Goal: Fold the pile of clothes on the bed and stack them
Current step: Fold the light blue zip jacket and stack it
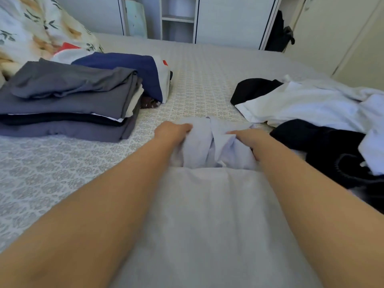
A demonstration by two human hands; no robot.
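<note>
Gripping the far end of a pale lilac shirt (209, 204), both hands work at the centre of the frame. The left hand (171, 132) has its fingers curled into the bunched cloth at the 11 o'clock corner of the garment; the right hand (248, 137) grasps the matching fold at the 1 o'clock corner, fingers tucked into the fabric. The body of the shirt lies flat between the two forearms and runs down to 6 o'clock, while its far portion is gathered into a crumpled ridge between the hands.

The bed (197, 80) carries a grey patterned cover. At 9 o'clock stands the folded stack (68, 104): grey and dark garments laid one on another, with a white layer showing at the edge. Just beyond it, toward 10 o'clock, a navy garment (135, 69) rests against a floral duvet (31, 28), which fills the 11 o'clock corner.

At 3 o'clock lies the unfolded pile (311, 107): white garments mixed with black ones, loose and overlapping, just beside the right forearm. At 12 o'clock, past the bed, a white wardrobe (228, 17) shows an open shelf section.
</note>
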